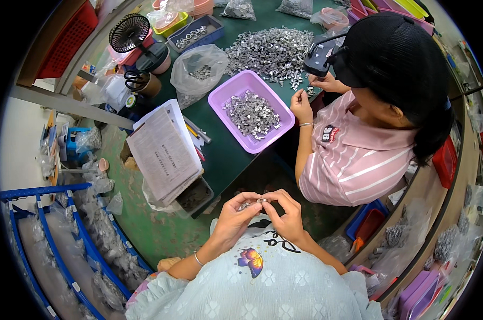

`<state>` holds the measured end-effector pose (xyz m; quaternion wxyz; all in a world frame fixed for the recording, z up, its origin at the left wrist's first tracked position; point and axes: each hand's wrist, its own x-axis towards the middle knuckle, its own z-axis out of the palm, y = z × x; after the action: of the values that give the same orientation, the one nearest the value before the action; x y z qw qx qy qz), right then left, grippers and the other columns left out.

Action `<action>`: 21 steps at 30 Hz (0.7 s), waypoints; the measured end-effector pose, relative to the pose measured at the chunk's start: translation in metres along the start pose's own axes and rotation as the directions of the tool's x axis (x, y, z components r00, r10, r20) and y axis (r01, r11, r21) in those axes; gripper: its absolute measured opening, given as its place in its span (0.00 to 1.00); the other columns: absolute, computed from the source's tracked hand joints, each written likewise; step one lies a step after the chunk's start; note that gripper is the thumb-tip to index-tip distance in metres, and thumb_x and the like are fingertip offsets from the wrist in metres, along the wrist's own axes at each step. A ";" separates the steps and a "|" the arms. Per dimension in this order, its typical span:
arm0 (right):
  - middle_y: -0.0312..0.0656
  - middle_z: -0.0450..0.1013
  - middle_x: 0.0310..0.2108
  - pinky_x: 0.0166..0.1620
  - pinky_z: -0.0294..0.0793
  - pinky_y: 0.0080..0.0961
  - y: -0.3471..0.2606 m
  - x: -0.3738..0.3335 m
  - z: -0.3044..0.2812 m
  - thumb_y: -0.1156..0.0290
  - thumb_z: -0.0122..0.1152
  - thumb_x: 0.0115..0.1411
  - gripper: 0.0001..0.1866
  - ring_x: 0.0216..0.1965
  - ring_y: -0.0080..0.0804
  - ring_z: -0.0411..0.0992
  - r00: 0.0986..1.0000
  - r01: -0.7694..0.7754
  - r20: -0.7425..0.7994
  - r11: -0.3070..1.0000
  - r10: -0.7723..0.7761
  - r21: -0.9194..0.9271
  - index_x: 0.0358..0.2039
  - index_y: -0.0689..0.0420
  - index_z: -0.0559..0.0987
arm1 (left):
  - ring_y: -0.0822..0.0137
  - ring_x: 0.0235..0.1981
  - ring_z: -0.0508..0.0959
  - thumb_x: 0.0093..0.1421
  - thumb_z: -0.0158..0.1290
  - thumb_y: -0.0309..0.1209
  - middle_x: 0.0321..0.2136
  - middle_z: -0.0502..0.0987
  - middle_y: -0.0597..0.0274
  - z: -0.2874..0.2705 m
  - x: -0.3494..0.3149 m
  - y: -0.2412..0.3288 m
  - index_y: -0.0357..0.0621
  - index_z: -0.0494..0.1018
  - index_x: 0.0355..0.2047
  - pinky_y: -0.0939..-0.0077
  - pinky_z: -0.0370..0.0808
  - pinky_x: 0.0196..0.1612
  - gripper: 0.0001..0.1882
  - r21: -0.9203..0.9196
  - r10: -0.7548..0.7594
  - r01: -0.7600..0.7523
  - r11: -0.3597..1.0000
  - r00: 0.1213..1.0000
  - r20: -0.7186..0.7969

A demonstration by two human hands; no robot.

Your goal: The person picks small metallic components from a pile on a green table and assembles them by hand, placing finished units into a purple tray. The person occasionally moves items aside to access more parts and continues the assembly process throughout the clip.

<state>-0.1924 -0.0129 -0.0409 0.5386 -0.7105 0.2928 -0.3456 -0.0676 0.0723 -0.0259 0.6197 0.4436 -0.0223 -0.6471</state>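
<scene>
A green table point(228, 165) carries a purple basin point(226, 121), heaped metal parts point(268, 50) beyond it, and a plastic bag point(190, 60) to its left.

To my left I see a black fan point(129, 33) and, nearer me, a stack of papers point(161, 154) with a yellow pencil point(192, 131) beside it. A blue rack point(46, 190) holding clear plastic bags point(100, 218) stands lower left. On my right is a person point(358, 152) in a black cap point(393, 56) and striped pink shirt.
</scene>
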 end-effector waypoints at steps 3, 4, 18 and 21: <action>0.44 0.69 0.24 0.31 0.67 0.25 0.004 0.001 -0.003 0.83 0.58 0.48 0.08 0.26 0.34 0.68 1.000 -0.005 0.013 1.000 0.005 0.015 0.31 0.64 0.74 | 0.76 0.37 0.71 0.55 0.54 0.24 0.37 0.72 0.62 0.003 0.003 -0.002 0.37 0.69 0.40 0.82 0.69 0.43 0.12 -0.002 0.003 -0.003 1.000 1.000 -0.017; 0.44 0.69 0.24 0.31 0.67 0.24 0.005 0.002 -0.004 0.83 0.58 0.48 0.08 0.26 0.33 0.68 1.000 -0.008 0.020 1.000 0.007 0.018 0.31 0.64 0.74 | 0.76 0.37 0.71 0.55 0.54 0.24 0.37 0.72 0.62 0.004 0.004 -0.002 0.37 0.69 0.40 0.82 0.69 0.43 0.12 -0.005 0.004 -0.004 1.000 1.000 -0.025; 0.43 0.70 0.28 0.35 0.66 0.18 -0.016 0.028 0.007 0.85 0.55 0.51 0.07 0.30 0.26 0.68 0.997 -0.033 -0.067 0.984 0.046 0.178 0.32 0.67 0.73 | 0.76 0.35 0.71 0.56 0.52 0.23 0.36 0.72 0.61 0.013 0.014 0.035 0.34 0.69 0.40 0.83 0.70 0.42 0.12 -0.040 0.077 -0.073 0.997 0.991 0.108; 0.42 0.70 0.27 0.31 0.68 0.19 -0.025 0.039 0.008 0.85 0.59 0.47 0.09 0.28 0.27 0.69 0.991 0.065 -0.124 0.987 -0.047 0.150 0.31 0.65 0.75 | 0.74 0.36 0.72 0.55 0.52 0.21 0.36 0.72 0.59 0.017 0.014 0.048 0.34 0.69 0.40 0.81 0.70 0.42 0.11 -0.066 0.087 -0.078 0.995 0.983 0.162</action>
<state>-0.1621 -0.0331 -0.0111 0.5630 -0.6527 0.2771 -0.4244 -0.0381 0.0408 0.0044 0.6548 0.3688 -0.0727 -0.6557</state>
